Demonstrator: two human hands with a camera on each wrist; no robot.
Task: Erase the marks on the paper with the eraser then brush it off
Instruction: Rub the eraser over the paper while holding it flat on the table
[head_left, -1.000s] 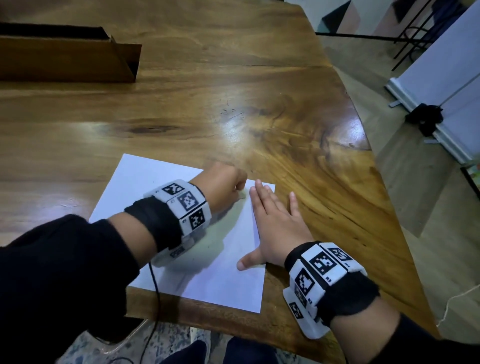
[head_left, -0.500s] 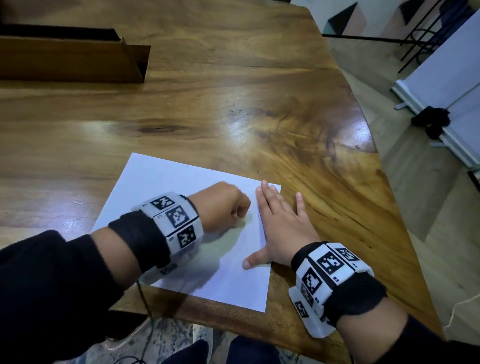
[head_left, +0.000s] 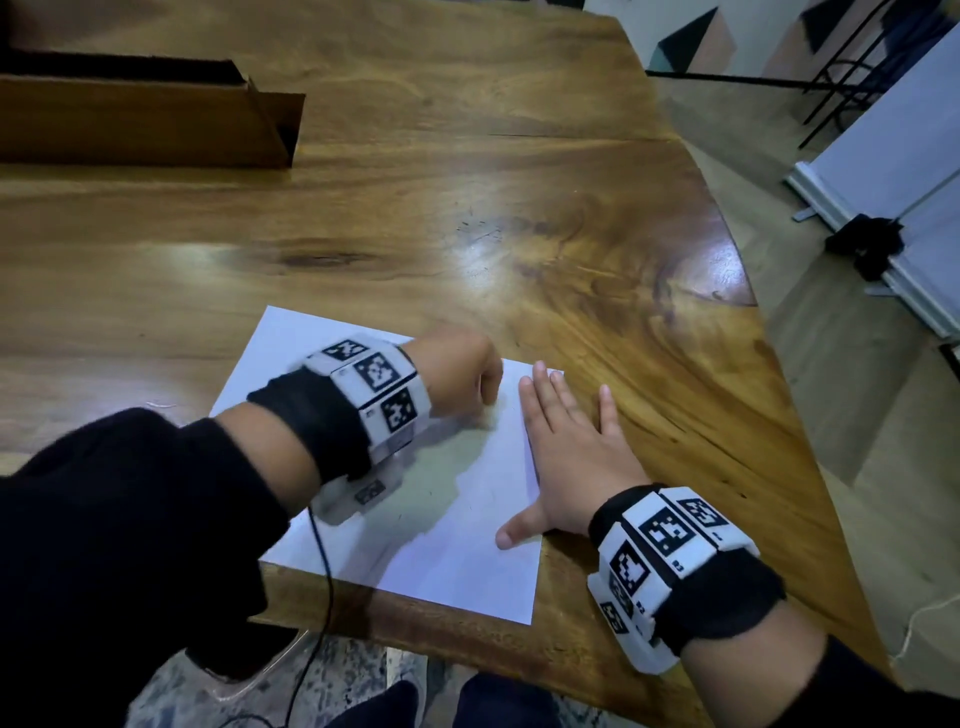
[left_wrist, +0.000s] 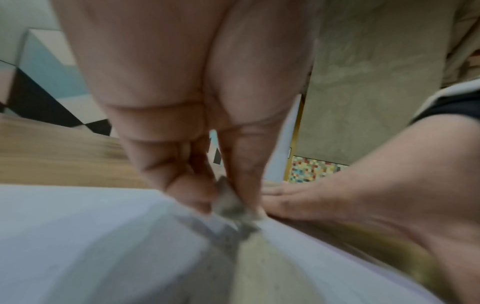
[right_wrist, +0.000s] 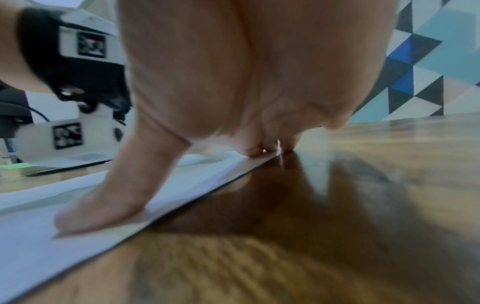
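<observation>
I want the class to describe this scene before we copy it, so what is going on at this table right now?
A person sits at a wooden table with a white sheet of paper in front of them. Their left hand pinches a small grey eraser and presses it to the paper near the far edge. Their right hand lies flat, fingers straight, on the sheet's right edge, holding it down. Only faint marks show; brushing off has not started.

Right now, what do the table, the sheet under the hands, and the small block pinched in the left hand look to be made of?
Table: wood by its grain and knot; glossy glare suggests varnish.
Sheet: thin matte white paper, lying flat with a thin edge.
Block in the left hand: grey, smudged, dull, likely a rubber eraser; too blurred to be sure.
</observation>
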